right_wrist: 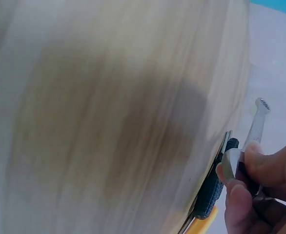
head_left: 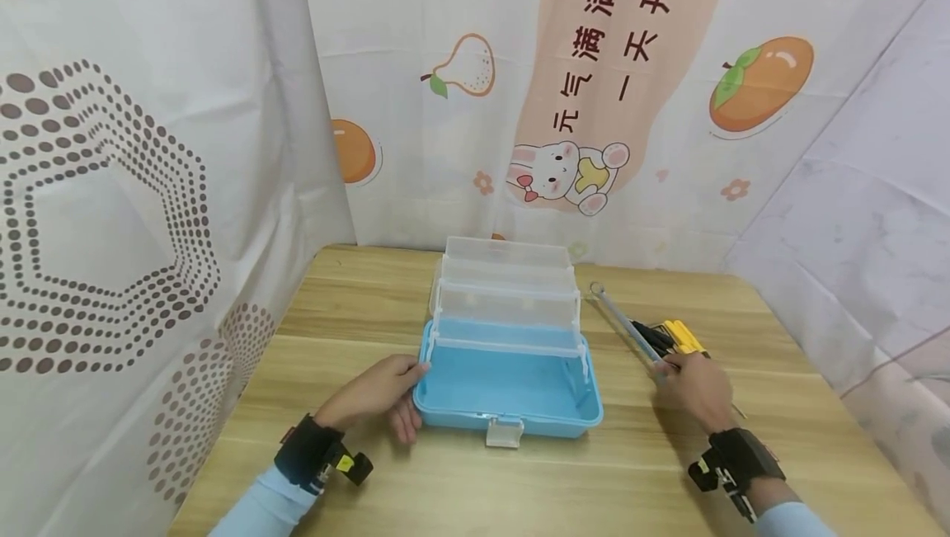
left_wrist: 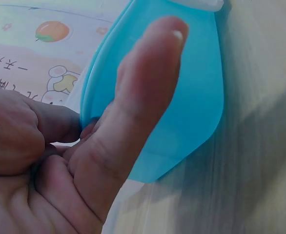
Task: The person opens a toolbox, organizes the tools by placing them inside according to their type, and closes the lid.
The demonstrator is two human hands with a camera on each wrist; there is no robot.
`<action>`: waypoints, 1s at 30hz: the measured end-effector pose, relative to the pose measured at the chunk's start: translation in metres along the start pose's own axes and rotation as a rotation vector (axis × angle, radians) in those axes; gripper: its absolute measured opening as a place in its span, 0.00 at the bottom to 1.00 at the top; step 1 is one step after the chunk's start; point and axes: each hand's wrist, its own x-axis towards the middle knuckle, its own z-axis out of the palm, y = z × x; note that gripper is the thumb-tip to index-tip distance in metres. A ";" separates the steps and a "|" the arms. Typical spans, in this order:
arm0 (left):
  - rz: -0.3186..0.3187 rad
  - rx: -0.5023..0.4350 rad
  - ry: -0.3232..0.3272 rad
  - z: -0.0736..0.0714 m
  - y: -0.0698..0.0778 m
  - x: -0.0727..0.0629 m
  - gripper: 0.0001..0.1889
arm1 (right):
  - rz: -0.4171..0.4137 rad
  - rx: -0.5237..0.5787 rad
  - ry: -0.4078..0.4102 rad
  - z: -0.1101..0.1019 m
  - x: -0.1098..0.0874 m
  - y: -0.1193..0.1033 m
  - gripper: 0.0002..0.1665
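Wrench (head_left: 627, 325) in hand there, beside the open toolbox (head_left: 508, 384)
Right grip (head_left: 699, 390) pinches it — left grip (head_left: 378, 393) clasps the toolbox's left rim.

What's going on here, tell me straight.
A person's left hand grips the left side of an open blue box, its clear trays raised toward the back. The right hand holds a metal wrench, which is outside the box. Black and yellow tools lie on the table close to that hand.
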 end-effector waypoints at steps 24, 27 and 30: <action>0.033 -0.096 -0.026 0.001 -0.004 0.000 0.25 | 0.134 0.116 0.045 -0.017 -0.017 -0.003 0.19; 0.034 -0.095 -0.031 0.000 -0.003 0.000 0.25 | 0.145 0.123 0.042 -0.019 -0.018 -0.005 0.21; 0.030 -0.081 -0.029 -0.001 -0.003 0.000 0.24 | 0.149 0.123 0.049 -0.020 -0.019 -0.006 0.21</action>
